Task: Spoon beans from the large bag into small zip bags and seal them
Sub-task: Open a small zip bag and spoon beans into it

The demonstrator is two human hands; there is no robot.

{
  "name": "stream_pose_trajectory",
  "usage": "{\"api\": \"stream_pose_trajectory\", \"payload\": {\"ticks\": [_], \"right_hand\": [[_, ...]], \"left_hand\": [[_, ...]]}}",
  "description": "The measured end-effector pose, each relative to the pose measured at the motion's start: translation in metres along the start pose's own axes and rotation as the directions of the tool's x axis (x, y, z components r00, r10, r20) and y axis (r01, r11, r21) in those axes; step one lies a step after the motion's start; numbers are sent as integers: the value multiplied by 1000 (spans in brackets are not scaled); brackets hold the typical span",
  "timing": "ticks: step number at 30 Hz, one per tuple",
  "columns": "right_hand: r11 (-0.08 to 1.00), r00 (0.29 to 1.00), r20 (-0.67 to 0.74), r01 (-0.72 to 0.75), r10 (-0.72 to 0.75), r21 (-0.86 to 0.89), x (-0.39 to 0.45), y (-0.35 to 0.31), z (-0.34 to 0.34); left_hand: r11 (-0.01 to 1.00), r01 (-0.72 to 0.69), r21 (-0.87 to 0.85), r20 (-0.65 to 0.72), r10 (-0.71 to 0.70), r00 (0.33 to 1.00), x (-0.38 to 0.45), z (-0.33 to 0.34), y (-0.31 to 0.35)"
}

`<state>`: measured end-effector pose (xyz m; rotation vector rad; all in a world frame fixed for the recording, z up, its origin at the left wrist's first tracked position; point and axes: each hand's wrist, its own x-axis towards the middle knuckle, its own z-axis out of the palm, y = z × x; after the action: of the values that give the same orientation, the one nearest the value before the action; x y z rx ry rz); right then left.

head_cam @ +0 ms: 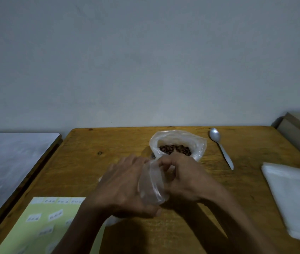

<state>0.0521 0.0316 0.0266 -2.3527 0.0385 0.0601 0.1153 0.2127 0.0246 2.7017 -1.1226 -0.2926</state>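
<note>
A large clear bag (198,143) stands open at the back middle of the wooden table (83,162), with dark brown beans (175,149) inside. Just in front of it, a small clear zip bag (152,182) is held between both hands. My left hand (121,187) grips its left side and bottom. My right hand (187,178) pinches its top edge on the right. Whether the small bag holds beans is hidden. A metal spoon (220,146) lies untouched on the table to the right of the large bag.
A stack of flat clear zip bags (292,195) lies at the right edge of the table. A pale green sheet with white labels (41,226) lies at the front left. A grey-topped surface (8,158) adjoins on the left, a wall behind.
</note>
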Motion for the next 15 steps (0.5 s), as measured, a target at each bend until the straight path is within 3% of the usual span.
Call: {"api": "stream_pose_trajectory", "payload": {"ticks": [3, 6, 8, 10, 11, 13, 15], "right_hand": [[997, 998, -57, -8, 3, -79, -5, 2, 3], [990, 954, -293, -31, 70, 136, -6, 5, -13], [979, 793, -595, -6, 129, 205, -2, 19, -32], [974, 608, -761, -149, 227, 171, 7, 48, -52], [951, 572, -772, -274, 279, 141, 11, 66, -59], [856, 586, -693, -510, 420, 87, 17, 105, -65], [759, 587, -608, -649, 535, 41, 19, 133, -60]], "left_hand": [[997, 22, -72, -12, -23, 1000, 5, 11, 6], [976, 41, -214, -88, -61, 994, 9, 16, 5], [963, 41, -268, -190, -94, 977, 13, 16, 2], [957, 48, -286, -285, -132, 949, 18, 15, 0], [956, 56, -288, -318, -151, 936, 21, 14, 0], [954, 64, -294, -351, -169, 921, 26, 13, 1], [952, 62, -301, -349, -171, 921, 30, 14, 1]]}}
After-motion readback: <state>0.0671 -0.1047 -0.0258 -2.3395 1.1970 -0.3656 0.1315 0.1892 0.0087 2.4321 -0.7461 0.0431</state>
